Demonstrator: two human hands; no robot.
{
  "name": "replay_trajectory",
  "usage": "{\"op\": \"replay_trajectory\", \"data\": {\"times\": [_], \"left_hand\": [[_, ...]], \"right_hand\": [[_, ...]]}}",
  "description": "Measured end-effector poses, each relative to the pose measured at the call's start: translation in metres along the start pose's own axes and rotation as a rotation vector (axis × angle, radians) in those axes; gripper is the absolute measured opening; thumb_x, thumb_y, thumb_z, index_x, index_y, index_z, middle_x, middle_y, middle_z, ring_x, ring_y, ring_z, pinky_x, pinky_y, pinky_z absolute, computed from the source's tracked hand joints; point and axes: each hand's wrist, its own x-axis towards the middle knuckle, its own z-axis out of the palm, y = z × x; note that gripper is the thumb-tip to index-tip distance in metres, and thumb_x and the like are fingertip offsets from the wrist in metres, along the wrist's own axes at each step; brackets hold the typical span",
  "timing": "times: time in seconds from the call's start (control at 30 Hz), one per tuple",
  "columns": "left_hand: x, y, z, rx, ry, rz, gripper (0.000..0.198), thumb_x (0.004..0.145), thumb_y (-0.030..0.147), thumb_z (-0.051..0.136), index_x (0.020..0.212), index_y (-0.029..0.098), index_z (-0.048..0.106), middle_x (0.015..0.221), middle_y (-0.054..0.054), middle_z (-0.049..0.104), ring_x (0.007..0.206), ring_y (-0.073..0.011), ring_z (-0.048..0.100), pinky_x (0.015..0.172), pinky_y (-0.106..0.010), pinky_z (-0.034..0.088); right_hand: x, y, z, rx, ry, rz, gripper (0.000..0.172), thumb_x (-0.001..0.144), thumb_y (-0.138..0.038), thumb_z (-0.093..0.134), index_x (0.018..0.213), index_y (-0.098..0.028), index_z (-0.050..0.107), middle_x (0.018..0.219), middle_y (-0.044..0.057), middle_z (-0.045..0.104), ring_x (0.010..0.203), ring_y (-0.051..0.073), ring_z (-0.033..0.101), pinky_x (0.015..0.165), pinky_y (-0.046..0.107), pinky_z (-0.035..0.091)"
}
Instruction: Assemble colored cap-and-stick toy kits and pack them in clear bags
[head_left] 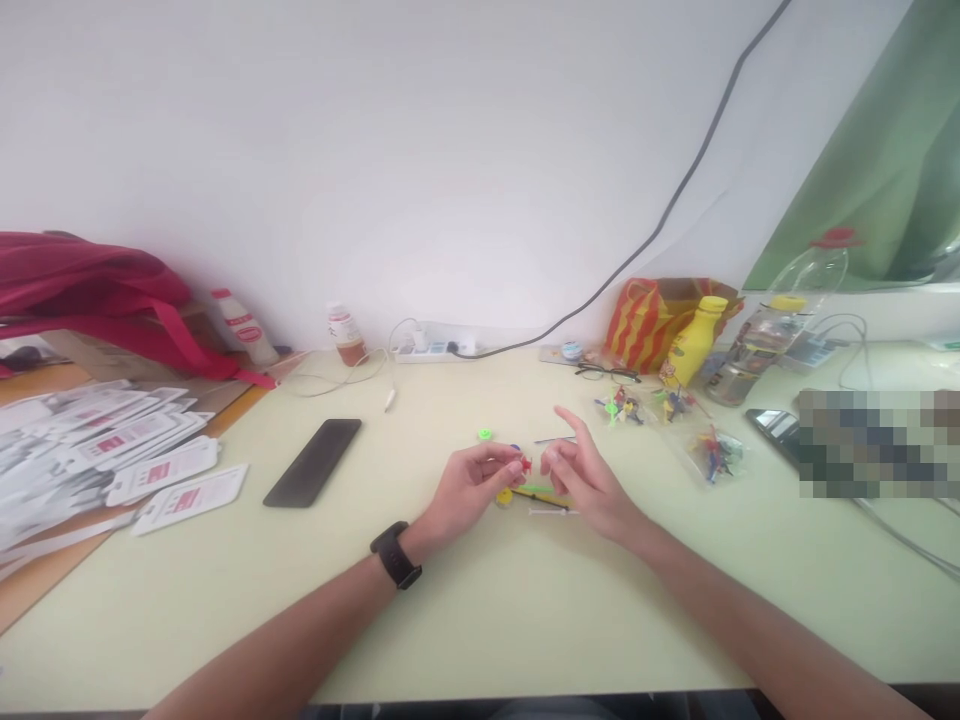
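Observation:
Between the thumb and fingertips of my left hand (476,484) is a small red plastic piece (526,466). Close by on the right, my right hand (589,478) has its index finger stretched out and the other fingers loosely curled, with nothing visible in them. Beneath and between the hands lie small plastic parts: a yellow round piece (504,497), a green round piece (484,435), a thin white rod (551,512) and yellow and black strips partly hidden by the fingers. A black watch (396,556) is on my left wrist.
A black phone (313,463) and a heap of white badges (161,470) lie left. To the right are small bags of coloured parts (712,456), glasses (607,373), a yellow bottle (694,340) and a striped bag (637,322). A power strip (435,348) lies by the wall.

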Motion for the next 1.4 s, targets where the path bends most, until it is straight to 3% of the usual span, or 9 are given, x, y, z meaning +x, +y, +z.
{"op": "replay_trajectory", "data": {"times": [0.1, 0.2, 0.43, 0.77, 0.93, 1.17, 1.23, 1.3, 1.4], "left_hand": [[0.0, 0.001, 0.002, -0.021, 0.024, 0.005, 0.031, 0.084, 0.04, 0.083, 0.1, 0.015, 0.076, 0.096, -0.009, 0.076, 0.087, -0.0208, 0.073, 0.084, -0.034, 0.062], [0.0, 0.002, 0.002, -0.037, 0.038, 0.012, 0.032, 0.083, 0.04, 0.084, 0.1, 0.014, 0.075, 0.098, -0.01, 0.077, 0.088, -0.0211, 0.073, 0.086, -0.035, 0.062], [0.001, -0.002, 0.0, -0.016, 0.036, -0.016, 0.031, 0.082, 0.038, 0.086, 0.1, 0.015, 0.076, 0.099, -0.009, 0.078, 0.092, -0.0217, 0.075, 0.085, -0.032, 0.061], [0.0, -0.003, 0.001, -0.006, 0.003, -0.007, 0.03, 0.083, 0.037, 0.085, 0.102, 0.015, 0.077, 0.103, -0.011, 0.078, 0.095, -0.0231, 0.075, 0.088, -0.035, 0.061], [0.0, -0.003, -0.001, -0.021, 0.037, -0.012, 0.032, 0.082, 0.038, 0.085, 0.102, 0.015, 0.077, 0.1, -0.01, 0.078, 0.092, -0.0227, 0.075, 0.087, -0.034, 0.062], [0.0, -0.001, -0.001, -0.026, 0.024, -0.008, 0.03, 0.084, 0.036, 0.085, 0.102, 0.014, 0.076, 0.1, -0.009, 0.078, 0.094, -0.0216, 0.075, 0.087, -0.032, 0.061], [-0.001, -0.001, 0.0, -0.026, 0.026, -0.007, 0.029, 0.083, 0.036, 0.085, 0.101, 0.014, 0.076, 0.1, -0.009, 0.078, 0.094, -0.0213, 0.075, 0.088, -0.032, 0.061], [0.0, -0.001, 0.0, -0.024, 0.024, -0.005, 0.029, 0.083, 0.035, 0.085, 0.101, 0.014, 0.076, 0.1, -0.009, 0.078, 0.094, -0.021, 0.075, 0.088, -0.031, 0.061], [0.0, -0.003, 0.0, -0.024, 0.034, -0.002, 0.029, 0.084, 0.035, 0.085, 0.102, 0.014, 0.076, 0.1, -0.009, 0.078, 0.093, -0.0201, 0.075, 0.087, -0.031, 0.061]], "right_hand": [[0.002, 0.002, -0.003, 0.066, -0.098, 0.122, 0.055, 0.104, -0.064, 0.039, 0.081, -0.021, 0.064, 0.065, 0.0, 0.052, 0.056, 0.014, 0.043, 0.057, 0.03, 0.039], [0.004, 0.0, -0.009, 0.095, -0.164, 0.156, 0.076, 0.103, -0.07, 0.03, 0.045, -0.021, 0.035, 0.048, -0.001, 0.029, 0.05, 0.013, 0.032, 0.055, 0.031, 0.032], [0.006, -0.005, -0.007, 0.113, -0.058, 0.07, 0.04, 0.091, -0.058, 0.07, 0.085, -0.022, 0.053, 0.077, -0.001, 0.058, 0.067, 0.014, 0.051, 0.065, 0.029, 0.045], [0.003, -0.002, -0.002, -0.065, -0.122, -0.023, 0.025, 0.098, -0.045, 0.063, 0.108, -0.023, 0.064, 0.102, 0.006, 0.069, 0.096, 0.021, 0.066, 0.085, 0.036, 0.054], [0.002, 0.0, -0.006, -0.14, -0.043, -0.073, 0.036, 0.1, -0.041, 0.059, 0.132, -0.025, 0.055, 0.093, 0.003, 0.062, 0.087, 0.019, 0.064, 0.079, 0.034, 0.054], [-0.003, 0.003, -0.001, -0.087, 0.002, -0.15, 0.072, 0.104, -0.041, 0.053, 0.16, -0.036, 0.009, 0.104, 0.001, 0.058, 0.068, 0.014, 0.053, 0.068, 0.032, 0.049], [-0.003, 0.004, -0.001, -0.067, 0.0, -0.132, 0.048, 0.104, -0.044, 0.051, 0.148, -0.033, 0.036, 0.104, 0.002, 0.057, 0.067, 0.014, 0.051, 0.067, 0.032, 0.047], [-0.001, 0.004, -0.004, -0.062, -0.063, -0.073, 0.031, 0.106, -0.049, 0.046, 0.106, -0.024, 0.063, 0.087, 0.002, 0.055, 0.064, 0.014, 0.047, 0.064, 0.032, 0.042], [0.003, 0.001, -0.01, -0.033, -0.137, -0.024, 0.062, 0.107, -0.056, 0.037, 0.056, -0.02, 0.041, 0.061, 0.0, 0.038, 0.058, 0.014, 0.038, 0.062, 0.033, 0.036]]}}
